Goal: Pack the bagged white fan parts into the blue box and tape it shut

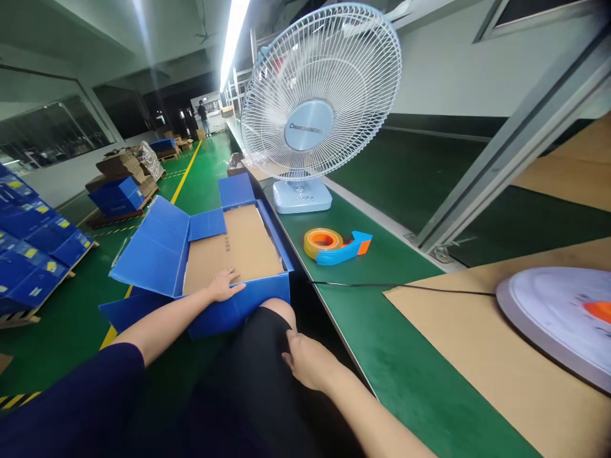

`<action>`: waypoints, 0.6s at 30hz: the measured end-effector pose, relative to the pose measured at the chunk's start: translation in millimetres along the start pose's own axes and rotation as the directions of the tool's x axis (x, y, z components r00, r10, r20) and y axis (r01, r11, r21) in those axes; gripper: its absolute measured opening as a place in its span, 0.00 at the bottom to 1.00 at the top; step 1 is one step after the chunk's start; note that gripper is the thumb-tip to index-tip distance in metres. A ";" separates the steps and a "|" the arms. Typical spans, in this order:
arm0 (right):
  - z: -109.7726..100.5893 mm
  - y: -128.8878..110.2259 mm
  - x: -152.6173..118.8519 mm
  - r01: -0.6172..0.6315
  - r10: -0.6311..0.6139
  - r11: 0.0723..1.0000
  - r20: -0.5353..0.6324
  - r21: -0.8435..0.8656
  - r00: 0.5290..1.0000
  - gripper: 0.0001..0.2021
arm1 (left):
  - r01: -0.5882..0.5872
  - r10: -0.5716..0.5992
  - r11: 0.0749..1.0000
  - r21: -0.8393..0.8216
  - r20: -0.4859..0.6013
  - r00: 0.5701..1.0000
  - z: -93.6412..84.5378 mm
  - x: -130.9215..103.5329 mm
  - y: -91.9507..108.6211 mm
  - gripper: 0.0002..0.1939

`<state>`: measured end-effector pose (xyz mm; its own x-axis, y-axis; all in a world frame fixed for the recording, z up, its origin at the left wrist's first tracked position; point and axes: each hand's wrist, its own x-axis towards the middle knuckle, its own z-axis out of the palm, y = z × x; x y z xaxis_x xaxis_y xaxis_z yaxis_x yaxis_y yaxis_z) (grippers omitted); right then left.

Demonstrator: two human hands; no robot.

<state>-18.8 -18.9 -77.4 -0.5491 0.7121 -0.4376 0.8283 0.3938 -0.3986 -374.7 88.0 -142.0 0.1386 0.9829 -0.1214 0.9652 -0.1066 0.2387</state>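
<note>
A blue cardboard box point(248, 299) stands with its flaps spread open, just in front of my knee. Inside it lies a flat brown cardboard sheet point(248, 245) with small dark print. My left hand point(224, 286) rests on the near rim of the box and the sheet's edge, its fingers spread out. Beside my knee, against the dark shorts point(267, 356), my right hand point(308, 360) is curled closed. Its fingertips are partly hidden, and I cannot make out whether anything is in them.
To the right runs a green bench point(353, 331) carrying a light-blue table fan point(310, 124), a blue-and-orange tape dispenser point(341, 248), a black cord point(353, 284), and a round white disc-like piece point(558, 318) on cardboard. Stacked blue boxes point(33, 235) fill the left; a person point(203, 117) stands far back.
</note>
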 end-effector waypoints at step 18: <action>3.1 -8.5 -3.4 0.041 -0.036 0.996 0.068 -0.080 0.997 0.19 | 0.120 -0.119 0.992 -0.027 0.006 0.993 1.1 10.8 -0.1 0.47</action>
<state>-24.2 -26.5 -75.1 -0.5846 0.6566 -0.4766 0.8113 0.4682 -0.3501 -373.0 98.4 -144.4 0.0236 0.9877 -0.1547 0.9686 0.0157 0.2479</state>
